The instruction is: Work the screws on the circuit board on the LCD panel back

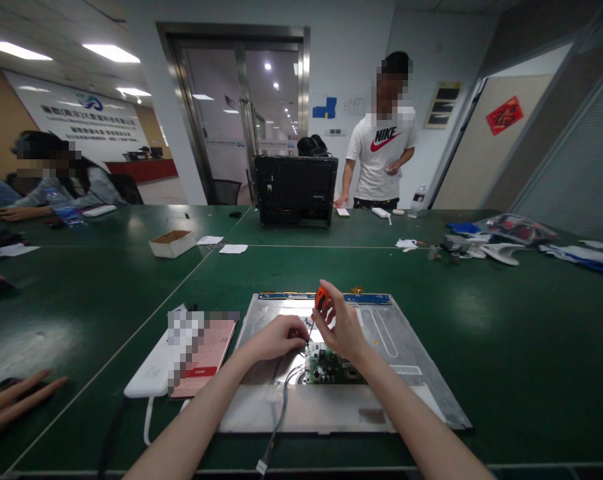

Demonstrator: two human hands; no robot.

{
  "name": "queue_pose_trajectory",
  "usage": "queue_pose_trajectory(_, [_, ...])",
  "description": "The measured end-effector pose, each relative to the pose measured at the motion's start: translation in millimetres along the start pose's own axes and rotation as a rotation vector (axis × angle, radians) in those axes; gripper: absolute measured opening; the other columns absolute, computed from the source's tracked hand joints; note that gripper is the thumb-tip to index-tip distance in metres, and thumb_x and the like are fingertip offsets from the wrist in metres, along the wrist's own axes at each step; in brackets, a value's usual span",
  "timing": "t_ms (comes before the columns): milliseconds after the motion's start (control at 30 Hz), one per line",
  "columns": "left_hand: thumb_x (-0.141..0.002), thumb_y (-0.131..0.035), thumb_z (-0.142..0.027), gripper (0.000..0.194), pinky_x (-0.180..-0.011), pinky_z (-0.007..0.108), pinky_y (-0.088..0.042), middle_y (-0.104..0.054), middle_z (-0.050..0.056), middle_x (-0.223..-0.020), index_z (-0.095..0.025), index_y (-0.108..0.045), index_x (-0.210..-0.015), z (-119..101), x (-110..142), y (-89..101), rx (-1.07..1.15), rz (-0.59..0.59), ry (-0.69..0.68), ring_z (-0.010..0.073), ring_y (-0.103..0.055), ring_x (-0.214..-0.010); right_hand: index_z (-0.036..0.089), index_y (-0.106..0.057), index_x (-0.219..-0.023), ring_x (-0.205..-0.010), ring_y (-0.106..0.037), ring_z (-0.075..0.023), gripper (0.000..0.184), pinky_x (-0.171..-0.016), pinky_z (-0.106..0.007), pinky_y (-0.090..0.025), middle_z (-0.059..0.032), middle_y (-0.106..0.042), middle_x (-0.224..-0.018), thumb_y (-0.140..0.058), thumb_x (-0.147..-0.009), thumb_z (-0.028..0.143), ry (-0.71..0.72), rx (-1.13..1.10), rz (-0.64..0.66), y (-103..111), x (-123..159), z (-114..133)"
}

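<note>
My right hand (pixel 342 327) is closed on a screwdriver (pixel 322 300) with an orange and black handle. Its thin shaft slants down to the upper left edge of a green circuit board (pixel 324 365). Beside the tip, my left hand (pixel 280 337) is closed in a pinch at that same corner; what its fingertips hold, if anything, is hidden. The board sits on a flat silvery display panel (pixel 406 347) lying on the table, with a blue strip along its far edge. Grey cables (pixel 284 400) run from near the board toward me, ending in a white connector (pixel 261 467).
Left of the panel lie a white power bank (pixel 154 367) and a pink booklet (pixel 206 357). Farther off are an open box (pixel 172 243), a black monitor housing (pixel 296 193) and scattered parts (pixel 456 247). One person (pixel 381 147) stands opposite; another's hands (pixel 19 407) rest at left.
</note>
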State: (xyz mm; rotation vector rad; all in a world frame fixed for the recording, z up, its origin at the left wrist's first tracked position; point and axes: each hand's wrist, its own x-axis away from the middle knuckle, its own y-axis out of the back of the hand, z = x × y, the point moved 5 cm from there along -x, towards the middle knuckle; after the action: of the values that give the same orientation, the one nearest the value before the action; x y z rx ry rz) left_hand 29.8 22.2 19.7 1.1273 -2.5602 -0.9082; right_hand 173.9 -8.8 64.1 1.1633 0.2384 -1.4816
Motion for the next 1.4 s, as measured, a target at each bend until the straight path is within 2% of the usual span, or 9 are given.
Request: queue_pose_trajectory(1400, [-0.075,-0.060,-0.012,0.012,-0.068,0.023,-0.043,-0.064,0.000,-0.076,-0.015,-0.068,-0.084,4.7,-0.3,-0.9,-0.014,-0.002,0.002,0.0137,-0.057,-0.072,0.023,-0.027,-0.141,-0.053,-0.055,-0.0103,0.061,-0.048,-0.022,-0.047,0.0024,-0.059,-0.072,-0.053,-0.086,0.018,-0.002,0.014,-0.007,-0.6,0.3,-1.7])
